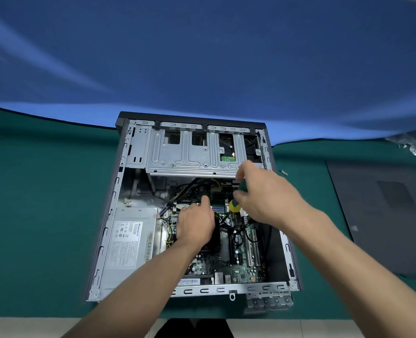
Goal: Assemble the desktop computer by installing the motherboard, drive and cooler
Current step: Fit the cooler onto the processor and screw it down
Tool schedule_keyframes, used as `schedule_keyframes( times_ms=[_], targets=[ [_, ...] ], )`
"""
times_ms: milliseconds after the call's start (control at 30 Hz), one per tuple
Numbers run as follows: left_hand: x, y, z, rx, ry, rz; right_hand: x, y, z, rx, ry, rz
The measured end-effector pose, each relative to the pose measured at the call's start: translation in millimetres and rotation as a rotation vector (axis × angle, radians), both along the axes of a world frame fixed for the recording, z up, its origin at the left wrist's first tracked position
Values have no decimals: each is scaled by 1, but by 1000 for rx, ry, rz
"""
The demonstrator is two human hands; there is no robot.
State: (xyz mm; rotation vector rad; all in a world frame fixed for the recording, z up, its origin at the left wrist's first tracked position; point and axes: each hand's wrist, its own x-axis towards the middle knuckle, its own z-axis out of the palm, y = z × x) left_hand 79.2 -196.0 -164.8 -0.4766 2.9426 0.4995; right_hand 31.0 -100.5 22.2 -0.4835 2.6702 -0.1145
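**benchrat:** the person's right hand [265, 193] has its fingers wrapped round the green-and-yellow-handled screwdriver [236, 203], tip aimed down into the open grey metal desktop case [129, 191] lying flat on the green mat [43, 215]. The left hand [194, 225] rests on top of the black cooler [216, 237], fingers curled over its far edge. The green motherboard [241, 269] is already in the case floor, and the drive [227, 152] is up in the silver drive cage [190, 154]

**solderpaws:** risky bit looks like the tip. It's hidden behind the hands, so can't tell if it's seated in a screw. If it slips off, it gouges the board or jabs the black cables [236, 230] bunched right beside the cooler

**benchrat:** also if that left hand eases off, the cooler could tilt and the screw goes in crooked. And the loose small screws [283, 172] on the mat right of the case look easy to knock away
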Motion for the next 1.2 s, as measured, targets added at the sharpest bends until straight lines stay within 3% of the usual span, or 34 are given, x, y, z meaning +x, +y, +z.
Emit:
schedule_keyframes(
  times_ms=[133, 300, 467, 600, 733, 833, 1200],
  targets=[
    [2, -1, -1, 10, 27, -14, 1, 3, -1, 113, 242, -42],
    [0, 0, -4, 22, 19, -6, -8, 10, 5, 42, -113, -58],
    [1, 0, -4, 4, 30, -6, 4, 5, -9, 37, 293, -32],
    [1, 0, -4, 2, 21, -3, -1, 16, -10, -24, 187, -98],
    [3, -2, -6, 23, 42, 11, 6, 35, -13, -124, 321, -122],
    [3, -3, -6, 25, 54, 4, 6, 46, -10, -180, 299, -150],
    [1, 3, 1, -70, 16, -53, 13, 62, -23, -151, 254, -125]
  ],
)
